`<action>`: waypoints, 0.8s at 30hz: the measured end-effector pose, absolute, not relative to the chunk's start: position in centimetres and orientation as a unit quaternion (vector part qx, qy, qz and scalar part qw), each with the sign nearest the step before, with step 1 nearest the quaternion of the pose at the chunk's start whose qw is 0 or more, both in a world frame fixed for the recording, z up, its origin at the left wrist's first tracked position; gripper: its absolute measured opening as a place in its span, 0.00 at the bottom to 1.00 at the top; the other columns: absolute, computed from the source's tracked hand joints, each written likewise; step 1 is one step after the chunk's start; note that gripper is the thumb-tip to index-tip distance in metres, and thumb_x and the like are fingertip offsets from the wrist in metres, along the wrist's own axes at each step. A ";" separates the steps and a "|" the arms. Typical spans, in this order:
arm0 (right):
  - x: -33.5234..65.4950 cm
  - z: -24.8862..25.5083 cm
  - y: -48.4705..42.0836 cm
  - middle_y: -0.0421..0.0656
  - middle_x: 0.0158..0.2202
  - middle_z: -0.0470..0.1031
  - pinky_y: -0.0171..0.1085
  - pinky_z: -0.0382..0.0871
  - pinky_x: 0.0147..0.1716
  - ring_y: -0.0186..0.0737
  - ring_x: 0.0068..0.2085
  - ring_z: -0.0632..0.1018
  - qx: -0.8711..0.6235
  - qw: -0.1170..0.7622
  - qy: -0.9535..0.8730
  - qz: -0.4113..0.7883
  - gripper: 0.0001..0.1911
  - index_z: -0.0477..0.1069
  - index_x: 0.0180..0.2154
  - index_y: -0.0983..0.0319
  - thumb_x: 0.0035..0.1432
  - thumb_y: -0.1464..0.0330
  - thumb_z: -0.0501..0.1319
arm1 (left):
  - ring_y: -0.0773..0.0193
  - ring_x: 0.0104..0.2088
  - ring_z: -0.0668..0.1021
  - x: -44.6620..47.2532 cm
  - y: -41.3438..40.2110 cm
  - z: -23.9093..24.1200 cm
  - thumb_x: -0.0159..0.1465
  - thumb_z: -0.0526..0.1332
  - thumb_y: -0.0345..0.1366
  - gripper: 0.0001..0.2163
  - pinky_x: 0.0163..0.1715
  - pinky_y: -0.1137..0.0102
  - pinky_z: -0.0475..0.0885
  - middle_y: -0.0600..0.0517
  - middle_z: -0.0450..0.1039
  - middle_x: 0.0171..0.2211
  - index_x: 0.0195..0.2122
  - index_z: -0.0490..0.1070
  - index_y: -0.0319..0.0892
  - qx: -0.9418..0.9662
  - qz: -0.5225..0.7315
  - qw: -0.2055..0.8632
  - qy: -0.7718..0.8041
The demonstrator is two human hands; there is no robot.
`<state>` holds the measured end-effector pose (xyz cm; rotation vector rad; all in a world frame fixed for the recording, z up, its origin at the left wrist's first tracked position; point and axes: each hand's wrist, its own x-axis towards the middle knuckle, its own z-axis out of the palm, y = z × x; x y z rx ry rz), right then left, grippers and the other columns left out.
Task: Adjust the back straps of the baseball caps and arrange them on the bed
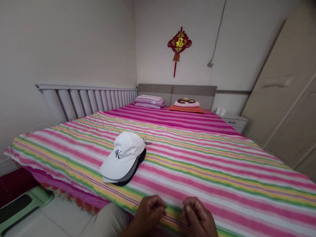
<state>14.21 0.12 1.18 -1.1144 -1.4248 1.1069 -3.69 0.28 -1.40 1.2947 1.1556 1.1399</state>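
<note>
Sheet [209, 158], striped, covered the bed; at its near edge the left hand [150, 210] and right hand [198, 215] rested on it, fingers curled shut; whether they pinched cloth I could not tell. Stacked caps [123, 156] lay beyond the left hand; folded bedding [149, 101] sat by the headboard.

Curled left hand [150, 210] and right hand [198, 215] at edge of striped bedsheet [222, 171], stacked caps [124, 154] beyond

The striped fabric bedsheet [222, 171] runs in pink, white, yellow and green bands, turning magenta farther back; the white fabric baseball cap [124, 153] bears a dark logo; the stacked grey and black caps [128, 176] lie under it; the red knotted wall ornament [179, 44] carries gold.
</note>
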 end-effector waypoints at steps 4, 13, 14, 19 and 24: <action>13.7 4.4 0.8 0.35 0.15 0.56 0.32 0.54 0.21 0.32 0.18 0.59 -0.444 0.579 -0.516 0.448 0.23 0.56 0.18 0.60 0.56 0.51 0.47 | 0.67 0.16 0.66 -3.2 1.5 3.7 0.57 0.51 0.51 0.21 0.21 0.71 0.59 0.53 0.63 0.12 0.19 0.68 0.40 0.522 0.517 0.475 0.485; 13.8 4.2 1.9 0.35 0.12 0.51 0.34 0.49 0.19 0.32 0.17 0.56 -0.483 0.581 -0.479 0.447 0.29 0.52 0.14 0.59 0.56 0.48 0.41 | 0.67 0.15 0.61 -1.1 1.8 5.7 0.59 0.38 0.56 0.29 0.21 0.69 0.55 0.54 0.50 0.08 0.08 0.54 0.44 0.567 0.487 0.373 0.550; 14.0 4.3 1.9 0.35 0.12 0.51 0.34 0.49 0.20 0.32 0.17 0.57 -0.492 0.577 -0.484 0.436 0.29 0.52 0.14 0.60 0.56 0.48 0.41 | 0.68 0.15 0.61 -1.0 1.9 5.7 0.59 0.38 0.56 0.29 0.21 0.70 0.55 0.54 0.50 0.08 0.07 0.53 0.43 0.566 0.486 0.378 0.548; 14.1 4.8 1.7 0.34 0.12 0.50 0.34 0.48 0.19 0.32 0.17 0.56 -0.520 0.571 -0.484 0.411 0.29 0.50 0.14 0.60 0.57 0.48 0.40 | 0.69 0.14 0.60 -0.6 2.0 5.7 0.58 0.38 0.57 0.30 0.20 0.70 0.55 0.55 0.48 0.08 0.07 0.52 0.43 0.559 0.481 0.392 0.550; 14.1 4.5 1.5 0.34 0.12 0.49 0.34 0.48 0.19 0.31 0.16 0.55 -0.512 0.577 -0.483 0.414 0.29 0.50 0.13 0.59 0.57 0.48 0.40 | 0.69 0.13 0.59 -0.5 1.9 5.1 0.58 0.36 0.58 0.30 0.19 0.70 0.54 0.55 0.47 0.08 0.07 0.50 0.44 0.561 0.476 0.393 0.552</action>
